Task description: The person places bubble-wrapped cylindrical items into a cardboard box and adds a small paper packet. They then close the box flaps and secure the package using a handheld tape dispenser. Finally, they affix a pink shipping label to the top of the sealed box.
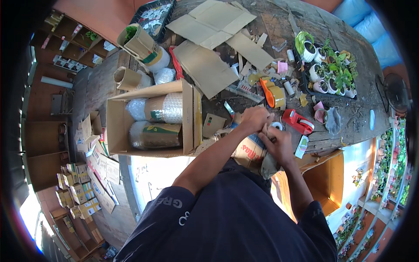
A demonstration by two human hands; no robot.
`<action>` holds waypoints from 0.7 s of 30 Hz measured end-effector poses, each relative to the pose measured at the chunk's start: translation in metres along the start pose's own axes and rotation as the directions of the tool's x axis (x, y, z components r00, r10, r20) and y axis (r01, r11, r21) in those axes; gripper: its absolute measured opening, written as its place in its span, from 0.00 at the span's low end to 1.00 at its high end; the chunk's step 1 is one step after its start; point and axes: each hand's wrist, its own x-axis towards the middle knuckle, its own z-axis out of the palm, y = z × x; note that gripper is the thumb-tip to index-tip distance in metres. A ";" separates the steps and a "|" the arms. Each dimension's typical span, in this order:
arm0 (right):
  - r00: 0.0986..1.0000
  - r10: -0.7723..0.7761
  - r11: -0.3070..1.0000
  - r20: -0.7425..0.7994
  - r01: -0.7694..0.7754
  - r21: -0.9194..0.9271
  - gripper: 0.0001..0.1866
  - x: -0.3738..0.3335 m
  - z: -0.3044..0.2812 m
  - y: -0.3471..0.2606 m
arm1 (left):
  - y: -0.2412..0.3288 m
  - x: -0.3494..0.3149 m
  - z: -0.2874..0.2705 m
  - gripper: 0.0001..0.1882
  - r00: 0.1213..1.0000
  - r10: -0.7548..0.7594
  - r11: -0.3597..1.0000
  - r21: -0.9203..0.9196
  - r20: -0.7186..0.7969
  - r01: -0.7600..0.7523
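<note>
My left hand [254,118] and my right hand [278,144] meet at the near edge of a wooden table [349,48]. Together they grip a piece of brown cardboard [249,150] with red print, held against my body. The left hand pinches its upper edge; the right hand closes on it just below. A white tape roll [276,125] lies right behind my fingers. A red tape dispenser [297,121] sits just right of it.
An open carton [188,118] holding bubble-wrapped pots stands to the left. Flat cardboard sheets [209,22] lie farther back. An orange tape dispenser [272,94] and a black tray of small potted plants [332,72] sit at right. Small boxes [80,192] lie on the floor.
</note>
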 end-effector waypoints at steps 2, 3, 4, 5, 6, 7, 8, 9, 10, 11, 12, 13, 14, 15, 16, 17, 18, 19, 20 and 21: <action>1.000 -0.018 1.000 -0.006 0.018 -0.010 0.07 -0.008 -0.003 -0.009 | 0.000 -0.005 0.002 0.24 0.999 0.027 1.000 0.015 -0.036 -0.026; 1.000 -0.008 1.000 -0.017 0.008 0.004 0.08 -0.009 -0.003 -0.009 | 0.001 -0.003 0.001 0.24 1.000 -0.002 1.000 0.021 0.016 0.002; 1.000 0.001 1.000 -0.028 -0.001 0.016 0.09 -0.009 -0.004 -0.008 | 0.008 0.000 -0.006 0.24 0.997 -0.031 0.999 0.026 0.064 0.029; 0.999 -0.037 0.998 0.018 0.038 -0.045 0.09 -0.011 -0.005 -0.004 | 0.012 0.003 -0.010 0.24 0.992 -0.059 0.998 0.033 0.113 0.056; 0.995 -0.072 0.991 0.065 0.078 -0.104 0.09 -0.015 -0.005 0.003 | 0.014 0.004 -0.007 0.24 0.995 -0.061 0.998 0.028 0.082 0.059; 0.988 -0.103 0.980 0.111 0.120 -0.156 0.09 -0.019 -0.003 0.006 | 0.012 0.003 0.000 0.24 0.996 -0.065 0.998 0.030 0.054 0.063; 0.959 -0.235 0.958 0.157 0.256 -0.132 0.11 -0.029 0.000 -0.008 | 0.004 -0.002 0.014 0.25 0.996 -0.085 0.996 0.023 0.028 0.085; 0.904 -0.380 0.908 0.198 0.405 -0.106 0.12 -0.033 -0.001 -0.033 | -0.027 0.004 0.039 0.26 0.978 -0.181 0.983 0.001 -0.106 0.182; 0.845 -0.485 0.853 0.226 0.514 -0.092 0.14 -0.037 -0.010 -0.047 | -0.035 0.008 0.035 0.27 0.968 -0.226 0.973 -0.075 -0.110 0.218; 0.874 -0.471 0.870 0.117 0.483 -0.102 0.15 -0.044 -0.017 -0.048 | -0.058 -0.002 0.023 0.27 0.951 -0.291 0.950 -0.145 -0.107 0.275; 0.877 -0.480 0.873 0.000 0.478 -0.097 0.16 -0.041 -0.022 -0.046 | -0.078 -0.005 0.006 0.28 0.921 -0.366 0.919 -0.203 -0.132 0.337; 0.879 -0.463 0.885 -0.110 0.454 -0.098 0.17 -0.041 -0.029 -0.050 | -0.079 -0.006 -0.002 0.28 0.903 -0.392 0.904 -0.252 -0.174 0.344; 0.873 -0.433 0.901 -0.224 0.427 -0.076 0.18 -0.034 -0.040 -0.056 | -0.073 0.000 -0.010 0.29 0.892 -0.399 0.896 -0.297 -0.211 0.330; 0.893 -0.351 0.936 -0.283 0.332 -0.113 0.16 -0.034 -0.048 -0.059 | -0.070 0.002 -0.018 0.29 0.878 -0.408 0.886 -0.340 -0.249 0.316; 0.900 -0.268 0.963 -0.343 0.247 -0.105 0.12 -0.039 -0.058 -0.059 | -0.071 0.010 -0.024 0.29 0.839 -0.451 0.865 -0.381 -0.303 0.327; 0.815 -0.338 0.935 -0.471 0.236 -0.264 0.09 -0.049 -0.064 -0.048 | -0.077 0.017 -0.026 0.30 0.793 -0.497 0.840 -0.426 -0.352 0.337; 0.759 -0.311 0.950 -0.572 0.232 -0.209 0.10 -0.054 -0.077 -0.040 | -0.084 0.023 -0.030 0.30 0.740 -0.543 0.812 -0.471 -0.398 0.343; 0.667 -0.195 0.978 -0.719 0.075 -0.196 0.09 -0.075 -0.096 -0.010 | -0.093 0.028 -0.030 0.32 0.644 -0.611 0.776 -0.510 -0.461 0.371; 0.506 0.127 0.992 -0.853 -0.081 0.099 0.12 -0.086 -0.130 -0.005 | -0.104 0.026 -0.036 0.32 0.571 -0.678 0.728 -0.531 -0.463 0.433; 0.329 0.495 0.867 -0.804 -0.133 0.479 0.17 -0.097 -0.178 -0.020 | -0.112 0.025 -0.039 0.33 0.517 -0.730 0.680 -0.554 -0.447 0.481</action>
